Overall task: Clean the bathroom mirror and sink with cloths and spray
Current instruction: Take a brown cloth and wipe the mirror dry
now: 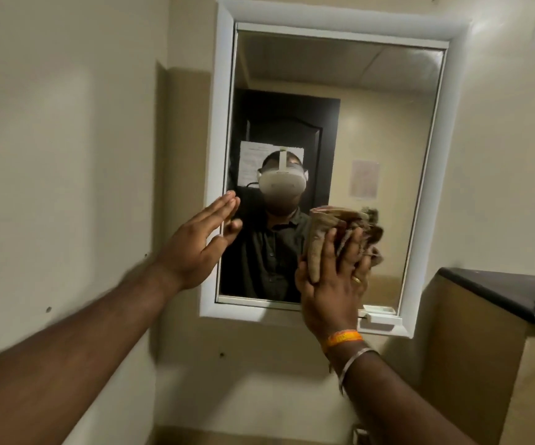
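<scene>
Mirror (333, 130): hung on the beige wall in a white frame.
Right hand (333, 284): pressed a crumpled brown cloth (327, 232) against the lower glass.
Left hand (200, 242): fingers straight, flat at the frame's left edge.
Ledge (490, 289): dark, right of the mirror.

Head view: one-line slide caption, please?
Right hand presses a cloth on the mirror; left hand open beside it.
</scene>
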